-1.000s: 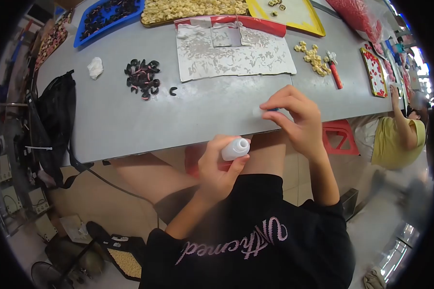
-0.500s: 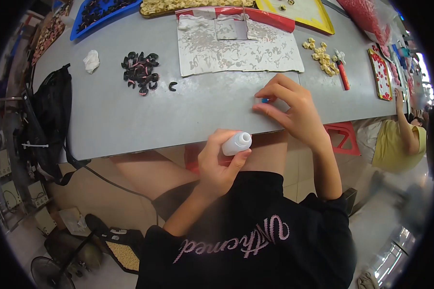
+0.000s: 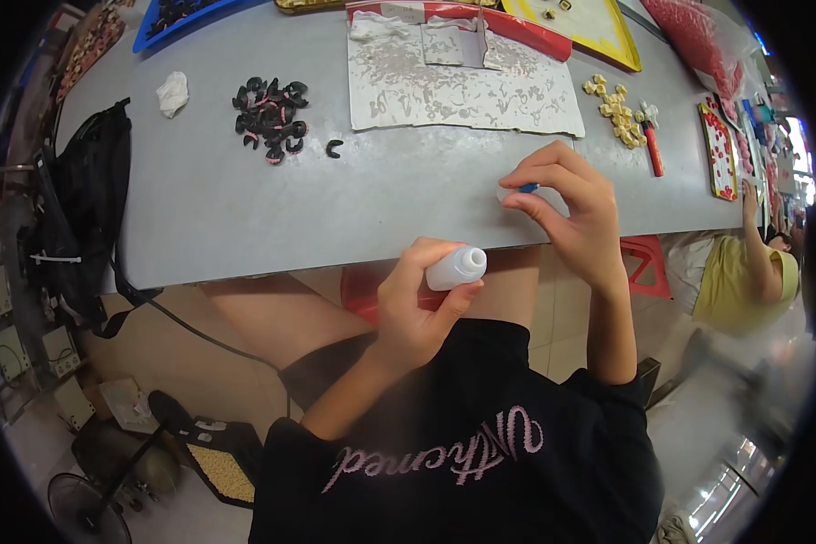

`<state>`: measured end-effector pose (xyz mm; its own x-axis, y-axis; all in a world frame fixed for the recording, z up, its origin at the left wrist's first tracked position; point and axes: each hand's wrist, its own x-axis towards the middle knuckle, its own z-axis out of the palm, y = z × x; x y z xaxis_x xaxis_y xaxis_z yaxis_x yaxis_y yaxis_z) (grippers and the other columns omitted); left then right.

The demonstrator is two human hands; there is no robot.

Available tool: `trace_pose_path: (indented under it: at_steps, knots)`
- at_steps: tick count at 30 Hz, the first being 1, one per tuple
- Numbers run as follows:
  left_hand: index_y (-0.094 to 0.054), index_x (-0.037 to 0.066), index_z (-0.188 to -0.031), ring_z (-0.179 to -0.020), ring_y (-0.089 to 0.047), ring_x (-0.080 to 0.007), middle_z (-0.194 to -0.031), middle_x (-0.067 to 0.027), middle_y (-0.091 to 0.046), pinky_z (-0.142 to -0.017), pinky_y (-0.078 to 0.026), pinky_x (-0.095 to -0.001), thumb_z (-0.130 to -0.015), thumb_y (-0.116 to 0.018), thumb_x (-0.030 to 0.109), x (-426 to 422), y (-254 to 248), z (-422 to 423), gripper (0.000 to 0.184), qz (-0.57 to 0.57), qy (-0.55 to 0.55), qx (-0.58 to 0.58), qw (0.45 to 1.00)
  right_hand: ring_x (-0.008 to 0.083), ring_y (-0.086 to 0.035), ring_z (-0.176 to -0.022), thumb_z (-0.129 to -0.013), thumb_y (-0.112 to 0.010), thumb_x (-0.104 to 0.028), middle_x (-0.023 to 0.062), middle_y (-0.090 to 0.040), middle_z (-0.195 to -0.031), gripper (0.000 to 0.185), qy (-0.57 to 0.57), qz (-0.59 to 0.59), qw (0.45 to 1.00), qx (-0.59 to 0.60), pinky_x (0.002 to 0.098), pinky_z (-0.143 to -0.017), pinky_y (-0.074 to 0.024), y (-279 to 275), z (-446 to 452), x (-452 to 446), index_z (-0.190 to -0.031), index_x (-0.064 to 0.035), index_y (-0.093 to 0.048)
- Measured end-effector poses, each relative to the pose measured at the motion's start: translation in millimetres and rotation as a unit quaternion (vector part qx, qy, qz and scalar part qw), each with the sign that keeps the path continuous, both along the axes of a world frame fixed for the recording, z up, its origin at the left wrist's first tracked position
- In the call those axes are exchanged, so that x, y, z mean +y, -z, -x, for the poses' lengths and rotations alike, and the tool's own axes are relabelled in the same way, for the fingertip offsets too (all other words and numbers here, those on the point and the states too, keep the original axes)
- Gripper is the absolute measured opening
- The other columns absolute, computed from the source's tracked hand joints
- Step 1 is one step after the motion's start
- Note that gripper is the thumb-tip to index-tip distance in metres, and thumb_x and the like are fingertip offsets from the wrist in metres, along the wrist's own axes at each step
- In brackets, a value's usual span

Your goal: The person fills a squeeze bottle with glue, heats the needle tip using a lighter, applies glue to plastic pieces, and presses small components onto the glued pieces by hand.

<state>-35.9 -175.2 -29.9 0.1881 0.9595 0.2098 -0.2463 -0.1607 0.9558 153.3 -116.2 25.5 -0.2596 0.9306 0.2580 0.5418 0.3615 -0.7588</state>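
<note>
In my left hand, below the table's front edge, is a small white plastic bottle. Its neck is uncovered and tilts up to the right. My right hand is over the front of the table, pinching a small whitish nozzle cap with a blue tip between thumb and fingers. The fingers partly hide that cap. Farther left on the table lies a pile of small black curved pieces with pink edges, and one black C-shaped piece lies apart from it.
Beyond my hands lies a stained white board. To its right are small cream pieces and a red-handled tool. Blue and yellow trays stand at the back. A black bag hangs left; a person in yellow sits right.
The view has shifted slightly. My right hand has moved a little to the right, and the cap's blue tip now shows more, pointing right. The bottle stays in my left hand.
</note>
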Motion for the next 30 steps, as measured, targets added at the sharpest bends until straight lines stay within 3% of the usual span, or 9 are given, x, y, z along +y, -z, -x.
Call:
trace_pose_path:
  at_steps: [7,11,14,23,30]
  knots:
    - [-0.049,-0.002,-0.108,-0.08,-0.055,-0.0115,-0.097,-0.0095,-0.054,-0.066,-0.047,-0.0224,-0.084,-0.062,0.004,0.8,0.2,0.3,0.027,-0.022,0.0,0.006,1.0,0.0163,-0.057,-0.073,-0.066,-0.07,0.003,0.0078,-0.059,-0.079,0.02,-0.071,0.04,0.986,0.143,0.0248,-0.063,-0.0451,-23.3,13.2,-15.0,-0.086,0.0006,-0.067]
    - [-0.049,-0.002,-0.109,-0.082,-0.057,-0.0125,-0.098,-0.01,-0.054,-0.066,-0.048,-0.0225,-0.084,-0.061,0.004,0.1,-3.2,-1.8,0.028,-0.024,0.002,-0.007,1.0,0.0159,-0.057,-0.072,-0.066,-0.071,0.003,0.0074,-0.058,-0.079,0.022,-0.106,0.026,0.986,0.125,0.0242,-0.062,-0.0452,-33.9,25.9,-16.2,-0.087,0.0003,-0.067]
    - [-0.048,-0.002,-0.11,-0.083,-0.058,-0.0134,-0.099,-0.0105,-0.054,-0.066,-0.049,-0.0225,-0.084,-0.062,0.004,-0.2,-1.6,0.5,0.03,-0.02,0.013,0.002,1.0,0.0169,-0.055,-0.072,-0.06,-0.077,-0.007,0.0089,-0.061,-0.079,0.026,-0.098,0.041,0.988,0.114,0.0264,-0.062,-0.0431,-32.3,25.7,-15.0,-0.083,0.0008,-0.067]
    - [-0.052,0.001,-0.107,-0.079,-0.059,-0.0216,-0.092,-0.0119,-0.058,-0.065,-0.047,-0.0293,-0.082,-0.066,0.015,5.4,-5.9,2.9,0.032,-0.073,-0.002,0.033,0.997,0.0186,-0.057,-0.073,-0.059,-0.077,-0.007,0.011,-0.061,-0.079,0.025,-0.153,0.11,0.977,0.101,0.0251,-0.061,-0.043,-48.2,21.2,-8.5,-0.082,0.0004,-0.068]
    - [-0.053,0.001,-0.106,-0.079,-0.058,-0.0263,-0.093,-0.0124,-0.058,-0.068,-0.046,-0.0316,-0.078,-0.068,0.013,9.3,-8.3,1.8,0.033,-0.098,0.016,0.032,0.995,0.0166,-0.058,-0.072,-0.062,-0.074,0.003,0.0081,-0.061,-0.083,0.028,-0.244,0.12,0.961,0.058,0.0256,-0.062,-0.0458,-71.5,16.3,6.9,-0.089,0.0006,-0.067]
